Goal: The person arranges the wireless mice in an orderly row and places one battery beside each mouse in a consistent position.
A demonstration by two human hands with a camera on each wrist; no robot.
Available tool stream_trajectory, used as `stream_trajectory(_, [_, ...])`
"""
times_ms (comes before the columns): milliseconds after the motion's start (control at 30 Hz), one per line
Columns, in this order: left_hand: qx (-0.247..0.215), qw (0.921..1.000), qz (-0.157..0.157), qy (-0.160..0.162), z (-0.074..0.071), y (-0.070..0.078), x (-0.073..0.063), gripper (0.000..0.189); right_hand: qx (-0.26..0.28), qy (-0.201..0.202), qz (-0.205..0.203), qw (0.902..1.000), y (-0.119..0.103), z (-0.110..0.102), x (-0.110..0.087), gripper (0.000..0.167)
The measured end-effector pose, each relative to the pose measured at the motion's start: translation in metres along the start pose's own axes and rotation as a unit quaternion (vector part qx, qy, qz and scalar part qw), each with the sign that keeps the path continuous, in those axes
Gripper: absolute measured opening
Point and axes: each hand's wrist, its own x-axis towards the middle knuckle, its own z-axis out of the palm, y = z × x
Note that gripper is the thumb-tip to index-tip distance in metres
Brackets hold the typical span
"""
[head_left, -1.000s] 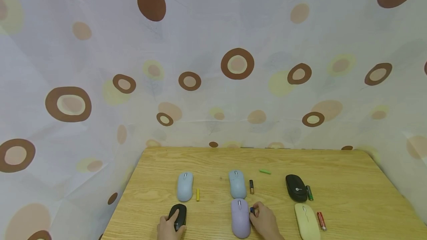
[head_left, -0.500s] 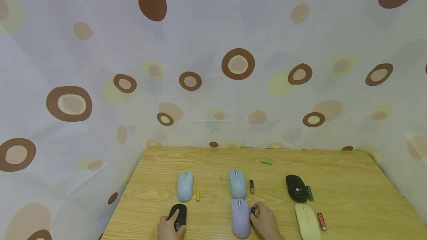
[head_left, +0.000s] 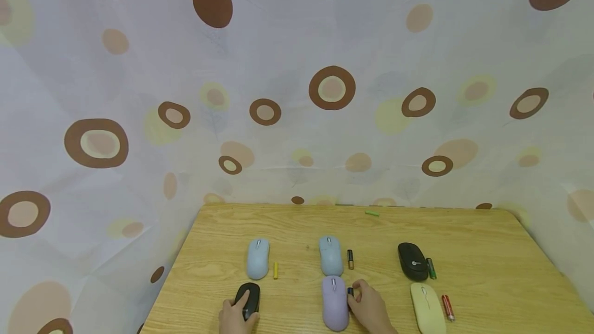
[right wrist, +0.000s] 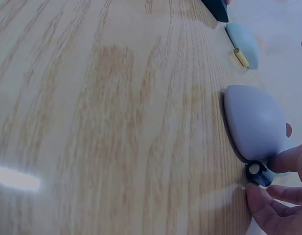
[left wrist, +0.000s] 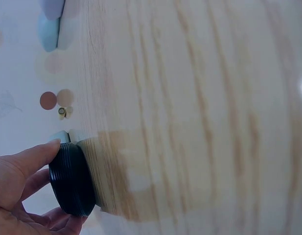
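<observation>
My left hand (head_left: 234,318) grips a black computer mouse (head_left: 251,303) at the table's left front. In the left wrist view, thumb and fingers span the sides of that mouse, which shows dark and ribbed at its edge. Against the right side of a purple mouse (head_left: 335,307), my right hand (head_left: 370,307) pinches a dark blue battery (right wrist: 259,173) between thumb and fingers. The battery lies on the table, mostly covered by the fingers in the head view. The right wrist view shows its round end facing the camera, close to the purple mouse.
Behind stand two light blue mice, the left one (head_left: 258,259) beside a yellow battery (head_left: 276,271), the other (head_left: 331,256) by a black-and-copper battery (head_left: 350,260). At right are a black mouse (head_left: 412,262), green battery (head_left: 431,268), yellow mouse (head_left: 428,309) and red battery (head_left: 447,307). A small light green stick (head_left: 372,214) lies near the back edge.
The small light green stick has moved back across the table toward its far edge, untouched by either hand. Both hands keep their places on the black mouse and the blue battery.
</observation>
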Motion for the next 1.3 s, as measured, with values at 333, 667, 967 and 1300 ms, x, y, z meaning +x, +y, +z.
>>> stream_trajectory(333, [-0.009, 1.0000, 0.003, -0.001, -0.001, 0.000, 0.000, 0.055, 0.005, 0.006, -0.020, 0.9998, 0.000, -0.010, -0.002, 0.024])
stream_trajectory(667, [-0.007, 1.0000, -0.004, -0.005, -0.002, 0.002, -0.001, 0.055, 0.010, 0.053, -0.062, 0.9967, 0.005, -0.029, 0.016, 0.021])
stream_trajectory(967, [-0.008, 1.0000, 0.000, -0.004, -0.001, 0.000, 0.001, 0.055, -0.005, 0.061, -0.109, 0.9921, 0.007, -0.056, 0.044, 0.028])
stream_trajectory(1300, [-0.009, 0.9999, -0.006, 0.004, -0.001, 0.003, -0.001, 0.055, -0.069, 0.041, -0.125, 0.9889, 0.011, -0.082, 0.068, 0.038])
